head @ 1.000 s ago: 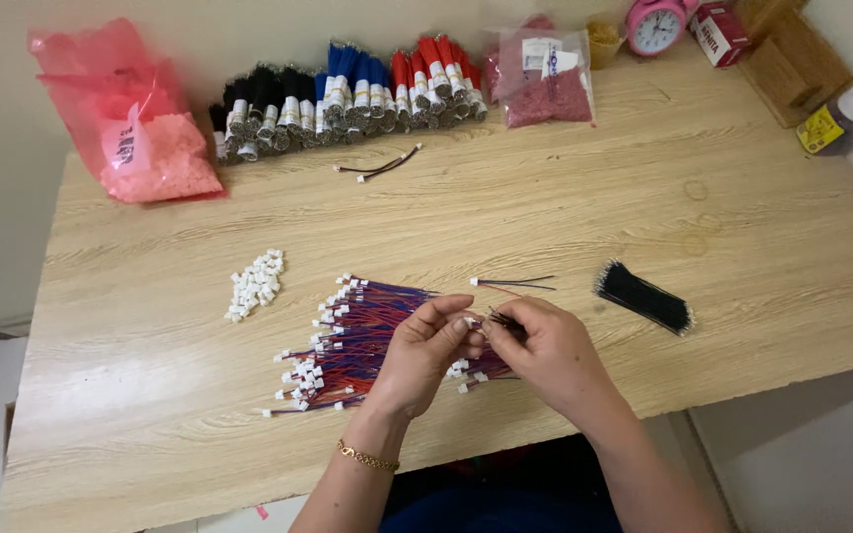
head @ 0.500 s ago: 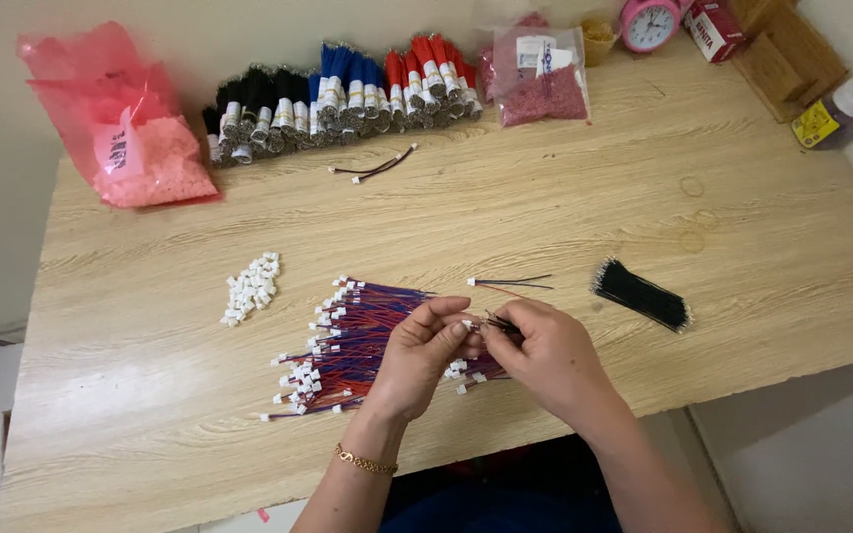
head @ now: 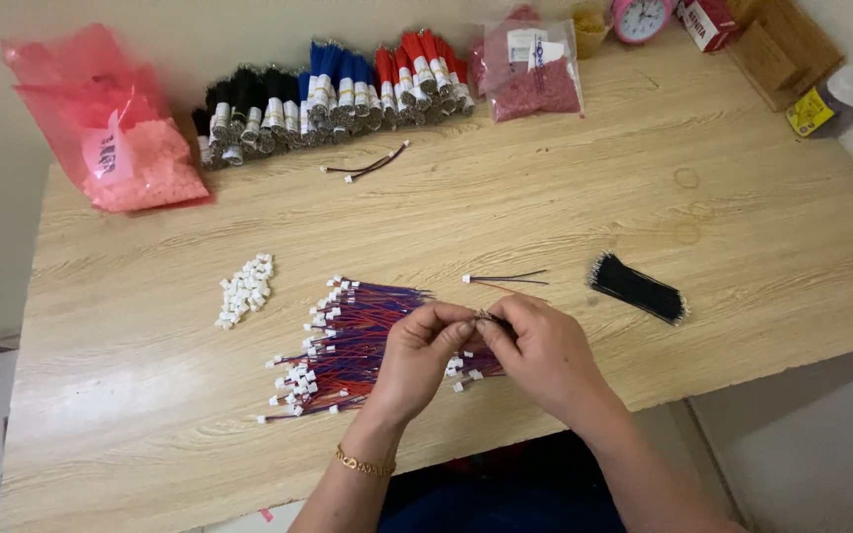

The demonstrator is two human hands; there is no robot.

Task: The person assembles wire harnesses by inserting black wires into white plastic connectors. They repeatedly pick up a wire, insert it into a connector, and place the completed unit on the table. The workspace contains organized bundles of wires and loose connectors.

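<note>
My left hand [head: 425, 357] and my right hand [head: 537, 353] meet over the near middle of the wooden table [head: 565, 207], fingertips pinched together on a thin wire with a small connector [head: 483, 316]. Under and left of my hands lies a heap of red and blue wires with white connectors [head: 343, 341]. A single wire with a white connector [head: 505, 280] lies just beyond my hands. A small pile of loose white connectors [head: 245, 289] sits further left.
A bundle of black wires [head: 637, 288] lies to the right. Along the back stand bundles of black, blue and red wires [head: 333, 94], a pink bag of parts [head: 116, 128], a clear bag of red parts [head: 530, 74], a pink clock [head: 641, 17] and boxes.
My hands have stayed in place over the wire heap, with only small finger movements on the wire. The camera view shifted slightly.
</note>
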